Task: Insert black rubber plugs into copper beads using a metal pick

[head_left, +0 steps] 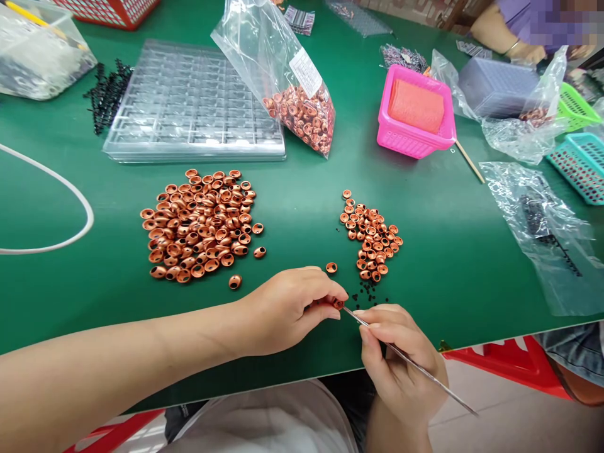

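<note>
Between the thumb and fingers of my left hand (pixel 297 308) is a small copper-coloured cup piece (pixel 338 304). My right hand (pixel 406 358) grips a thin metal tool (pixel 425 372) like a pen, its tip at that piece. A large pile of copper-coloured pieces (pixel 202 226) lies on the green table (pixel 292 207) to the left, beyond my left forearm. A smaller pile (pixel 372 239) lies beyond my hands, with tiny black bits (pixel 367 290) at its near side. One loose piece (pixel 331 268) sits just beyond my left fingers.
Stacked clear trays (pixel 193 107) and a bag of copper pieces (pixel 306 116) stand behind the piles. A pink basket (pixel 415 135) with an orange block is at the back right, near plastic bags (pixel 542 233). Another person's arm (pixel 500 34) shows at the far right.
</note>
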Available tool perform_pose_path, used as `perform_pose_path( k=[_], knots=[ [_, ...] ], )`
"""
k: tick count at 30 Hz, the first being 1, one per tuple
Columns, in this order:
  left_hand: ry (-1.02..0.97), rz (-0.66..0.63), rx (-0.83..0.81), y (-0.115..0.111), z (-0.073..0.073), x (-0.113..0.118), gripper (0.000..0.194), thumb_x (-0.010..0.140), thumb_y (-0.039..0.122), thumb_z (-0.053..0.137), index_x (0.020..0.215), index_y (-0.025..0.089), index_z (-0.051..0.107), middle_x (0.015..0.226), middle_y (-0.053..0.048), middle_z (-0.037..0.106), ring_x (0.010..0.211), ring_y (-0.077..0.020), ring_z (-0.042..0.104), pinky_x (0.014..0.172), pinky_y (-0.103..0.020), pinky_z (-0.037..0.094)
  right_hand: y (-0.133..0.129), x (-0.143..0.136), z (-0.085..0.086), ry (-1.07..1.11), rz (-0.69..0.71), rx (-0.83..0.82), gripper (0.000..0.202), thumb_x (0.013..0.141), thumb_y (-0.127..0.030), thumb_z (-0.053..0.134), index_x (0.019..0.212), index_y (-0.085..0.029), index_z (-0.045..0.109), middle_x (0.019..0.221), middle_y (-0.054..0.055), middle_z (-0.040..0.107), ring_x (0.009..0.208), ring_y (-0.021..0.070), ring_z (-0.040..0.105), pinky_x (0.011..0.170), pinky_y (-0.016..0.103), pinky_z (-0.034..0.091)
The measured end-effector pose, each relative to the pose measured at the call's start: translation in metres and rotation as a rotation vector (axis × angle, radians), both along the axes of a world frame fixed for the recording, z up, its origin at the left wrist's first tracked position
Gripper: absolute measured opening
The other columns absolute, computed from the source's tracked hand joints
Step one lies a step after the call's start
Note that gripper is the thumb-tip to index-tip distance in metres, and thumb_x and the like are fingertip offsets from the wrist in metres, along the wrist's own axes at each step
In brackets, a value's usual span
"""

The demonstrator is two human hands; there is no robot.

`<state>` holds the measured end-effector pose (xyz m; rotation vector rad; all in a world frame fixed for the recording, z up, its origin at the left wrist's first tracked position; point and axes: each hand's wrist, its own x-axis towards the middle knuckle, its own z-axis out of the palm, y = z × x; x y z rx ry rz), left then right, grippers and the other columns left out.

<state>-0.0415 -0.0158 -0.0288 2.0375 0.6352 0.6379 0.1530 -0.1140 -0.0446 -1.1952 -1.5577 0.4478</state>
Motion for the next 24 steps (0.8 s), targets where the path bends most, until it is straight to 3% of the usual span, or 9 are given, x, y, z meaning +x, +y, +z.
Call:
perform_pose_path(
  k=[24],
  knots=[
    [-0.006, -0.021, 0.022, 0.0006, -0.002, -0.0005, 0.014, 0.095, 0.012, 0.057, 0.105, 0.017, 0.066, 0.09, -0.002, 0.072, 0.082, -0.0145, 0.062, 0.076, -0.024, 0.049, 0.0008, 0.0006, 0.0018, -0.026, 0.009, 0.007, 0.035, 0.079, 0.004, 0.064, 0.102, -0.023, 0.063, 0.096, 0.004, 0.076, 0.083, 0.0173, 0.072, 0.071, 0.035, 0.061]
  ],
)
